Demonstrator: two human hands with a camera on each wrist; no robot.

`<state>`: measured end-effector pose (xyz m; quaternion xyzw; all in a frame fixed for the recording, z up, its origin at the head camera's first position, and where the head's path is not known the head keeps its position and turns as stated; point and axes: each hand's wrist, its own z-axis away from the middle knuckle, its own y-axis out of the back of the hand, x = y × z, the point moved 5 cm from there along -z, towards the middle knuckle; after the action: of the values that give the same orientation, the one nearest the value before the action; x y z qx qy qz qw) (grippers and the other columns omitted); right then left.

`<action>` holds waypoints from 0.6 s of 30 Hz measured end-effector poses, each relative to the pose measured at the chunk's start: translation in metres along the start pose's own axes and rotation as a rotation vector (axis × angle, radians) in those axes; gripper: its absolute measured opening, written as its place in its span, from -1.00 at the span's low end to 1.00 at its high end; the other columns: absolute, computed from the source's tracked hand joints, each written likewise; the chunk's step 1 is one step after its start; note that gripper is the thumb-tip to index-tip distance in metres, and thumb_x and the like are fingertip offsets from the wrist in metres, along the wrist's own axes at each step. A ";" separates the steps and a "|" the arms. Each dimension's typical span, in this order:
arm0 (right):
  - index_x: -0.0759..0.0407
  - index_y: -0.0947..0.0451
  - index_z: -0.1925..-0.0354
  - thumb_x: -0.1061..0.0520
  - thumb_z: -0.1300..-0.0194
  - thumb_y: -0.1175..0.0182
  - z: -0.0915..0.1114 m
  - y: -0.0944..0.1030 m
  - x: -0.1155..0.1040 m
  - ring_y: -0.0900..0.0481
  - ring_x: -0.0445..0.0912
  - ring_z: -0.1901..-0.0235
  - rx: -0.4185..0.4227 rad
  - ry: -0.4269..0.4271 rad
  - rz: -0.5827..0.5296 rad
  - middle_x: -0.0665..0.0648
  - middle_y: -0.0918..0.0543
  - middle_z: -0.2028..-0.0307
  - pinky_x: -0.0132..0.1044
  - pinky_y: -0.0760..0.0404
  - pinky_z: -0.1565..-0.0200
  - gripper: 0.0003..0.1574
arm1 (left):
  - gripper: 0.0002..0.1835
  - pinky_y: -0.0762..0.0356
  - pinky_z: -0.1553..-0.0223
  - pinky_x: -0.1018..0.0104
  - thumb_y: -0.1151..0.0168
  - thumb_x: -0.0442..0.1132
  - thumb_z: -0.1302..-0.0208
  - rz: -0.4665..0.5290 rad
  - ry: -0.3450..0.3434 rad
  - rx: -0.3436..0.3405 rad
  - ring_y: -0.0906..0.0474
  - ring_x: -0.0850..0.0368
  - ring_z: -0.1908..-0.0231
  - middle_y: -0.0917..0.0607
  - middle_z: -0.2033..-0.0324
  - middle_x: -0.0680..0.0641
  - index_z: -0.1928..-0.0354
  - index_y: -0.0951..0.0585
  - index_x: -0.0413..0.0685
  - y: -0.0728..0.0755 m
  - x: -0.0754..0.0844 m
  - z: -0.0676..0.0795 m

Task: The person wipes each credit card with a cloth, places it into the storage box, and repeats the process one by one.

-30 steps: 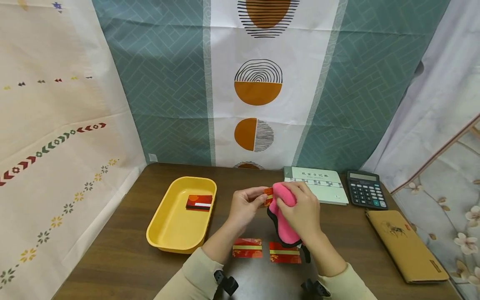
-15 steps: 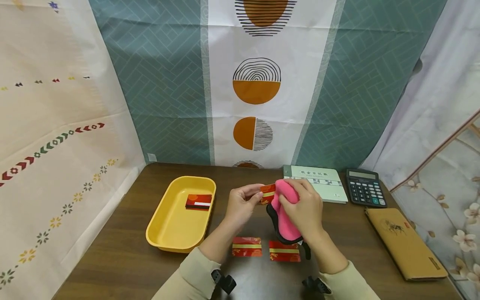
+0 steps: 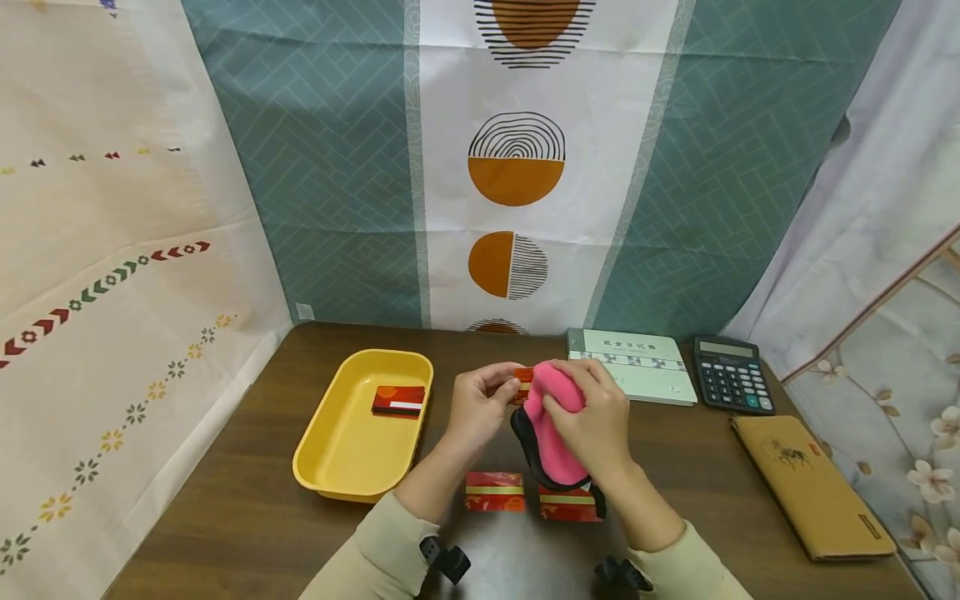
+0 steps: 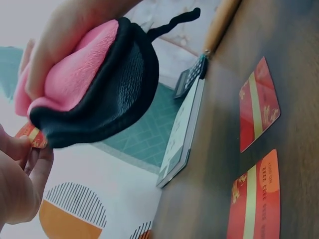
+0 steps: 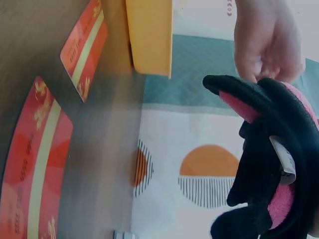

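My left hand (image 3: 472,412) pinches a red and gold bank card (image 3: 522,386) between thumb and fingers, above the table. Gripped in my right hand (image 3: 598,421) is a folded plush cloth (image 3: 553,433), pink with black edging, a black underside and a black strap. The cloth covers the card's right part in the head view. In the left wrist view, the card's visible end (image 4: 36,135) lies right at the cloth's edge. Below the hands, two more red cards with gold stripes lie side by side, a left card (image 3: 495,492) and a right card (image 3: 562,505), the latter partly hidden behind the cloth.
A yellow tray (image 3: 322,450) at the left holds red cards (image 3: 398,401) with a dark stripe and white strip. At the back right are a pale green account book (image 3: 645,375) and a black calculator (image 3: 733,379). A tan wallet (image 3: 813,492) lies at the right edge.
Half a second ago more of the held card showed; now the cloth covers more of it. The right hand with the cloth has shifted slightly left. The cards on the table have not moved.
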<state>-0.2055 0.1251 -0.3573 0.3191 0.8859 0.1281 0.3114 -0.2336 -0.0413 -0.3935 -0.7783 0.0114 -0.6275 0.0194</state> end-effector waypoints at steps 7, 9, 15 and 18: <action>0.20 -0.73 0.05 0.24 0.04 -0.59 -0.002 0.006 0.009 -0.64 0.08 0.30 0.007 -0.038 0.061 0.22 -0.66 0.20 -0.01 -0.72 0.37 -0.49 | -0.82 -0.69 0.20 0.37 -0.30 -0.49 -0.31 -0.055 -0.025 0.033 -0.69 0.04 0.23 -0.78 0.22 -0.25 0.08 -0.74 -0.31 0.006 0.005 0.001; 0.20 -0.73 0.05 0.24 0.05 -0.58 -0.001 0.002 0.005 -0.64 0.08 0.32 0.012 -0.016 0.054 0.21 -0.66 0.21 -0.02 -0.71 0.39 -0.50 | -0.81 -0.69 0.21 0.38 -0.30 -0.50 -0.30 -0.050 -0.036 0.016 -0.69 0.07 0.24 -0.78 0.22 -0.26 0.07 -0.73 -0.33 0.002 0.006 0.001; 0.20 -0.74 0.10 0.25 0.05 -0.53 0.003 -0.008 -0.011 -0.67 0.06 0.32 0.022 0.063 -0.029 0.15 -0.68 0.22 -0.02 -0.67 0.41 -0.55 | -0.81 -0.65 0.29 0.48 -0.25 -0.53 -0.33 -0.058 -0.097 -0.014 -0.65 0.22 0.31 -0.78 0.23 -0.25 0.09 -0.75 -0.32 -0.011 0.008 0.001; 0.20 -0.74 0.09 0.26 0.06 -0.56 0.003 -0.002 -0.007 -0.67 0.07 0.34 0.038 0.070 0.003 0.17 -0.68 0.23 -0.01 -0.67 0.43 -0.53 | -0.81 -0.65 0.28 0.48 -0.27 -0.52 -0.32 -0.065 -0.091 0.000 -0.67 0.20 0.29 -0.79 0.23 -0.23 0.08 -0.75 -0.31 -0.008 0.010 0.003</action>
<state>-0.2005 0.1189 -0.3574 0.3218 0.8980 0.1228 0.2737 -0.2284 -0.0339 -0.3845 -0.8060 -0.0150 -0.5918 -0.0005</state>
